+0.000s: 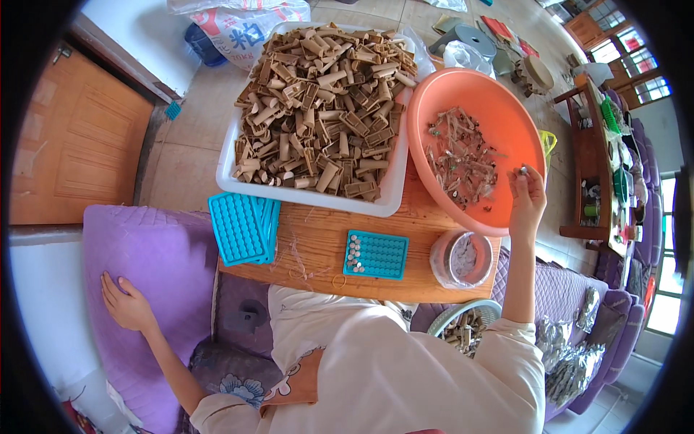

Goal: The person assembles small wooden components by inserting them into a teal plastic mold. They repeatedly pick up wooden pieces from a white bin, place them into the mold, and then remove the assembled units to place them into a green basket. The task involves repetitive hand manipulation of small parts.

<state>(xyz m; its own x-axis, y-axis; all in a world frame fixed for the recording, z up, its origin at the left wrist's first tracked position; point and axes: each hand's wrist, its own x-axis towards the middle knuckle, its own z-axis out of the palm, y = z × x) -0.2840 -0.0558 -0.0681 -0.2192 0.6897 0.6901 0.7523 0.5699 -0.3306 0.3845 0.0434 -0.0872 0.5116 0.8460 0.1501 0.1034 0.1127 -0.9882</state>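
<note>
My right hand (pixel 528 194) is raised over the right rim of a tilted orange basin (pixel 506 123), its fingertips pinching a small silvery piece (pixel 523 171). Small clear plastic pieces (pixel 463 155) with dark bits lie heaped in the basin. On the purple padded sofa arm (pixel 155 289) my left hand (pixel 126 302) rests with fingers spread, holding nothing. A turquoise tray (pixel 379 254) of small pockets lies on the wooden table, several round silvery pieces (pixel 353 249) along its left side. Right of it stands a clear tub (pixel 442 271) with pale contents.
Brown half-round plastic pieces (pixel 318 108) fill a large white bin (pixel 225 163) at the table's back. Stacked turquoise trays (pixel 238 228) lie on the left. A pale green basket (pixel 442 323) of brown pieces sits below the table's right edge. Silvery plastic bags (pixel 578 369) lie on the sofa.
</note>
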